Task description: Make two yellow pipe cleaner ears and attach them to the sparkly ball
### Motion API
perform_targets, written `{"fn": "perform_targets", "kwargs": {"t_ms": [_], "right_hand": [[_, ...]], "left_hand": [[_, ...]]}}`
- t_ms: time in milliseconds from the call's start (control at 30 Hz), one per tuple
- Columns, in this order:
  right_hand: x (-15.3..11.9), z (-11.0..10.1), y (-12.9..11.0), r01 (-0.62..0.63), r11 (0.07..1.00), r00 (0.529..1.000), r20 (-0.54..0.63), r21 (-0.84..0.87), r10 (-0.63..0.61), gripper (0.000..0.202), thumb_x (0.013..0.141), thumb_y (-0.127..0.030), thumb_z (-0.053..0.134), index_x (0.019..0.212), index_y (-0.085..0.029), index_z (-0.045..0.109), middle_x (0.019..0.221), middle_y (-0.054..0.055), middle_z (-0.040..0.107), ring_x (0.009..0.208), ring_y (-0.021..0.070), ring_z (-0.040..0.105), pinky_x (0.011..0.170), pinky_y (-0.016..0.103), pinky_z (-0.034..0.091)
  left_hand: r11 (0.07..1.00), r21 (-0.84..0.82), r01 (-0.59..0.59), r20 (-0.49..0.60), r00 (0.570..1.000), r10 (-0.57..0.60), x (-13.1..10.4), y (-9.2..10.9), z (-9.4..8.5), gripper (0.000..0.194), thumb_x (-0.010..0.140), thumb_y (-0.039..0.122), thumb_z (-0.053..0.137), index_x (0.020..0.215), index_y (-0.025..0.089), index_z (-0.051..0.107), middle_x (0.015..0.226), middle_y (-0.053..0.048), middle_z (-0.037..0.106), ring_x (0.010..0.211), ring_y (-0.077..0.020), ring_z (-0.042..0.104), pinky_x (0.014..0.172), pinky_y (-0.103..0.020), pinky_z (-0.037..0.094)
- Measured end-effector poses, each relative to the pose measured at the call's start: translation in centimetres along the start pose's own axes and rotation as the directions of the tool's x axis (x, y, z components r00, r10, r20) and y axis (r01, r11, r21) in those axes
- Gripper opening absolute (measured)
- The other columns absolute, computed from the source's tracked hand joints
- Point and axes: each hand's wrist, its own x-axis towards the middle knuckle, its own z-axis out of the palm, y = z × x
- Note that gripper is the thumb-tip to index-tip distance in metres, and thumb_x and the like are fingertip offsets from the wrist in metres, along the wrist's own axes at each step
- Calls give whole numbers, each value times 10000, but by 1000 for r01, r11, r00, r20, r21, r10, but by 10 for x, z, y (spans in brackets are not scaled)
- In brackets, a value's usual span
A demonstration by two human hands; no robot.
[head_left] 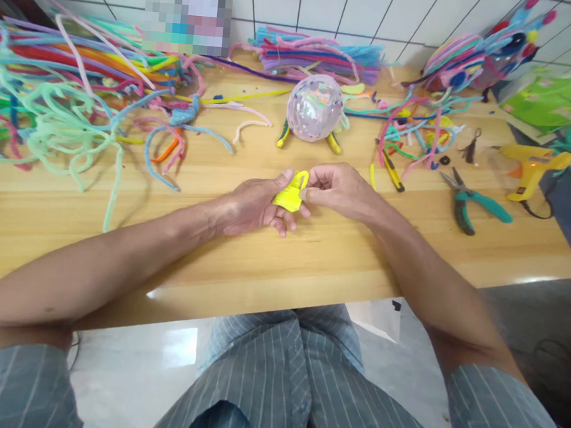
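A small bright yellow piece, ribbed and with a loop at its upper right, is held above the wooden table between both hands. My left hand grips its left side, thumb on top and fingers beneath. At its right edge, my right hand pinches the yellow loop with thumb and forefinger. Just beyond the hands stands a clear ball with coloured specks, with yellow and black handles showing below it.
Pipe cleaners in many colours cover the table's left side; bundles lie along the tiled wall. To the right are a cutter, teal-handled pliers and a yellow glue gun. The table's front edge is near my lap.
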Motion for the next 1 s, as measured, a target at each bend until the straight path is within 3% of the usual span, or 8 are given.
{"fn": "perform_targets", "kwargs": {"t_ms": [200,500,867,1000], "right_hand": [[0,0,-1,15,1000,999,32,18,-15,135,828,-253,747,726,-186,690,664,4,743,594,109,563,564,251,357],[1,1,3,6,1000,998,63,30,-7,129,822,-236,723,712,-178,688,637,-6,709,561,95,500,541,253,309],[-2,6,-2,-2,1000,998,55,5,2,132,820,-279,720,735,-180,698,697,15,756,581,110,527,572,267,328],[-3,6,-3,33,998,999,39,-45,-31,143,817,-285,708,728,-173,703,690,2,747,573,97,498,565,257,315]], "left_hand": [[1000,-19,5,-18,1000,-6,-1,3,5,589,1108,632,483,1206,80,661,873,-159,815,517,-178,689,466,-258,533],[999,-41,19,23,1000,-18,2,5,6,709,1088,746,353,1207,122,669,868,-136,816,454,-156,634,437,-246,490],[1000,-6,27,-50,998,-28,1,5,11,706,1044,804,425,1066,143,673,687,-77,745,367,-133,532,374,-237,395],[999,35,14,-148,989,-9,-2,6,17,686,1034,793,488,1008,133,671,654,-76,727,343,-124,499,357,-235,360]]}}
